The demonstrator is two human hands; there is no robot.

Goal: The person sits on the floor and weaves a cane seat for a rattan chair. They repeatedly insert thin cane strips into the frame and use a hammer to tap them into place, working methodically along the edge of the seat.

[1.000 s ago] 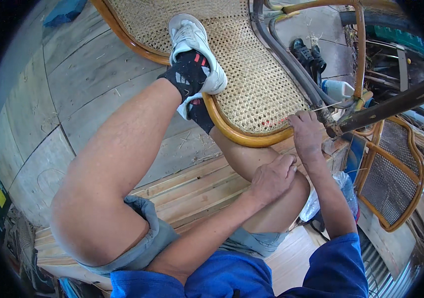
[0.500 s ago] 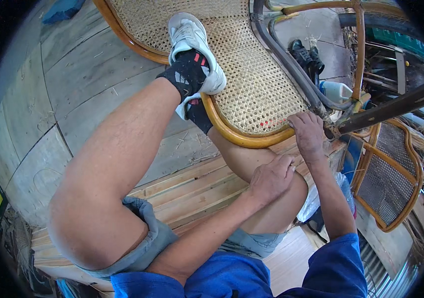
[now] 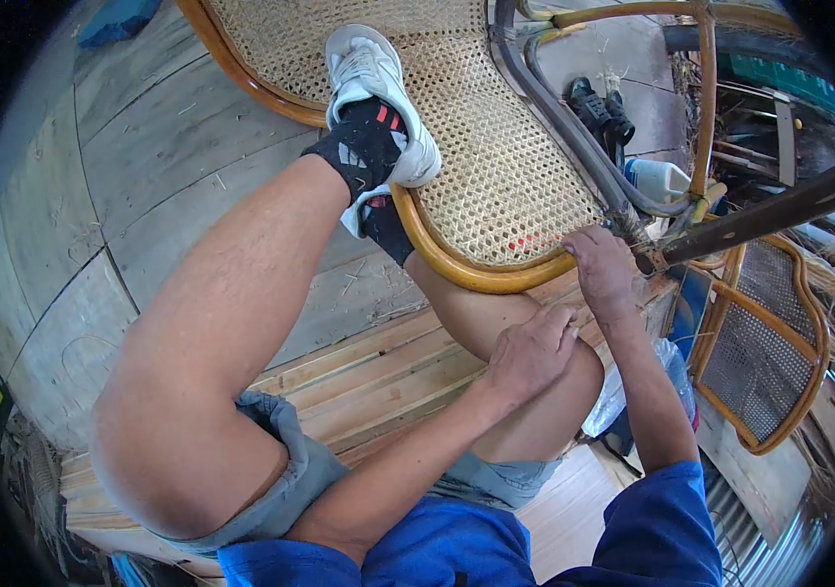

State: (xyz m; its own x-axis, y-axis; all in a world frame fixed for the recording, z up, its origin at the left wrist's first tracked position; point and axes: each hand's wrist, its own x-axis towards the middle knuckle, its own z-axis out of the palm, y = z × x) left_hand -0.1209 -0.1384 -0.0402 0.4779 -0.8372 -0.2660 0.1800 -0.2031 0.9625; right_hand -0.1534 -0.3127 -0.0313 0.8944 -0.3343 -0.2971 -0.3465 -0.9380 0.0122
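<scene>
A woven cane panel (image 3: 481,147) with a glossy rattan rim (image 3: 496,279) slopes down toward my right knee. At the rim's right corner, my right hand (image 3: 601,266) is closed over the edge with its fingers curled. Small red marks (image 3: 527,242) show on the cane just left of those fingertips. My left hand (image 3: 533,354) rests on my right knee, fingers drawn together; whatever they hold, if anything, is hidden. One white sneaker (image 3: 371,98) of mine presses on the cane panel. A dark curved frame pole (image 3: 574,127) runs along the panel's right side.
A thick dark pole (image 3: 769,210) juts in from the right. Beyond it leans another cane-panelled rattan piece (image 3: 765,338). Black sandals (image 3: 598,112) and a white plastic jug (image 3: 657,179) stand past the frame. Pale wooden slats (image 3: 369,377) lie under my legs, and grey boards (image 3: 173,147) cover the floor.
The view has shifted very slightly. Both hands stay in nearly the same places, the right at the rim's corner and the left on my knee.
</scene>
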